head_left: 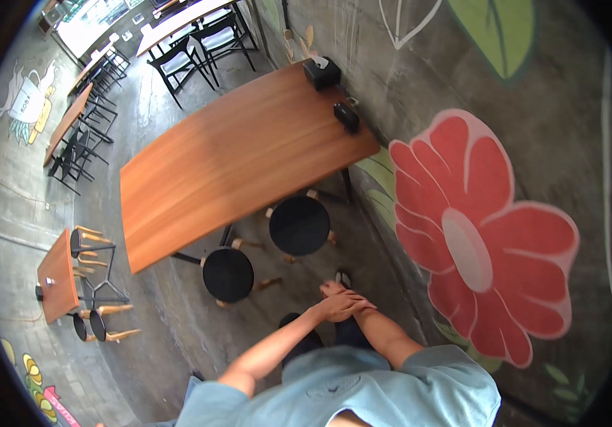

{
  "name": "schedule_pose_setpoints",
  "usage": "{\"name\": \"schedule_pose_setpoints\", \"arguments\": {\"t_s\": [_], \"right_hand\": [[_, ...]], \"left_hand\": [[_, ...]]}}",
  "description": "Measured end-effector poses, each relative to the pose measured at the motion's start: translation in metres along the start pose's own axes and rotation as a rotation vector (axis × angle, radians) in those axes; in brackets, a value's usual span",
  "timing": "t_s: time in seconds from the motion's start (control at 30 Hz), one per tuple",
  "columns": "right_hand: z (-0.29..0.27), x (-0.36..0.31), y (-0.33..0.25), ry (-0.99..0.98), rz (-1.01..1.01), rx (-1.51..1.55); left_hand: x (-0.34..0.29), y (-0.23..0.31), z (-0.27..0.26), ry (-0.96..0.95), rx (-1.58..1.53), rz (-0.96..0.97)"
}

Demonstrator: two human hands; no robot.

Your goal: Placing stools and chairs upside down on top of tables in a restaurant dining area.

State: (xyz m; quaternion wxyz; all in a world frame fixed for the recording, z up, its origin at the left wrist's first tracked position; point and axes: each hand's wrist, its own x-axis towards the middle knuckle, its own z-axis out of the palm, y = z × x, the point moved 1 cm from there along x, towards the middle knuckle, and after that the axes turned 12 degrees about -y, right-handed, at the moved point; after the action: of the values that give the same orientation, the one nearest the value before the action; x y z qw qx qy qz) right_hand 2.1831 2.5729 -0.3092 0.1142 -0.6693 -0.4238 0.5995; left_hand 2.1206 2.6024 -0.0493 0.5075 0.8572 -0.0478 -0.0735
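Note:
My left hand (339, 307) lies across my right wrist in front of my body, its fingers closed over it. Beyond it, my right hand (330, 287) shows only in part, and its fingers are too hidden to read. No object shows in either hand. The closest furniture is a round black stool (299, 226) with wooden legs, just ahead of my hands. A second black stool (228, 275) stands to its left. Both are at the near side of a long wooden table (220, 156), which my hands do not touch.
A black tissue box (321, 72) and a small black object (346, 117) sit at the table's right end. The wall (420, 85) on the right bears a large painted red flower (462, 235). Further tables, black chairs (174, 65) and a small wooden table (59, 281) stand left and far.

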Motion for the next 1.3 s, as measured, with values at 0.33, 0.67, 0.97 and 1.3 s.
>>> {"name": "schedule_pose_setpoints", "arguments": {"t_s": [0.33, 0.67, 0.97, 1.3], "right_hand": [[-0.115, 0.171, 0.054, 0.532, 0.120, -0.090], [-0.150, 0.273, -0.023, 0.079, -0.188, 0.939], [-0.133, 0.119, 0.094, 0.117, 0.042, 1.452], [-0.115, -0.195, 0.044, 0.748, 0.229, 1.046]], "left_hand": [[-0.169, -0.440, 0.056, 1.480, -0.689, -0.931], [-0.133, -0.482, -0.019, 1.386, -1.103, -0.859], [-0.104, -0.273, 0.045, 1.138, -1.375, -0.557], [-0.106, -0.010, 0.113, 1.098, -1.509, -0.420]]}}
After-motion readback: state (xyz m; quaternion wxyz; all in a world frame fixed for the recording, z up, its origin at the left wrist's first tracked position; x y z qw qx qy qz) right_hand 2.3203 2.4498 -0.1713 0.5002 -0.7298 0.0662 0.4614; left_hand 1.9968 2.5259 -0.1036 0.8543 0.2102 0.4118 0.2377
